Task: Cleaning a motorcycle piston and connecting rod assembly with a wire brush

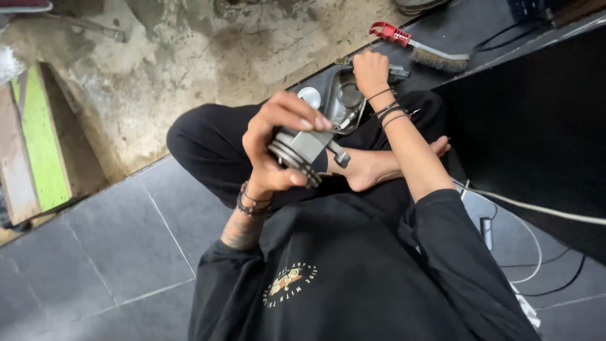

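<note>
Piston [302, 153] gripped in left hand [273, 151], wrist bent, raised over crossed legs. Right hand [370, 71] outstretched, closed on grey metal part [344, 101] on floor.

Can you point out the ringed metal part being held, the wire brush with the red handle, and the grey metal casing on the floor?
piston [302, 150], head view, on its grey side.
wire brush [442, 60], head view, on its bristles.
metal casing [341, 98], head view, on its middle.

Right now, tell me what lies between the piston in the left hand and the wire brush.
In the head view, between the piston in the left hand and the wire brush lie a grey metal engine part and the right hand reaching at it.
</note>
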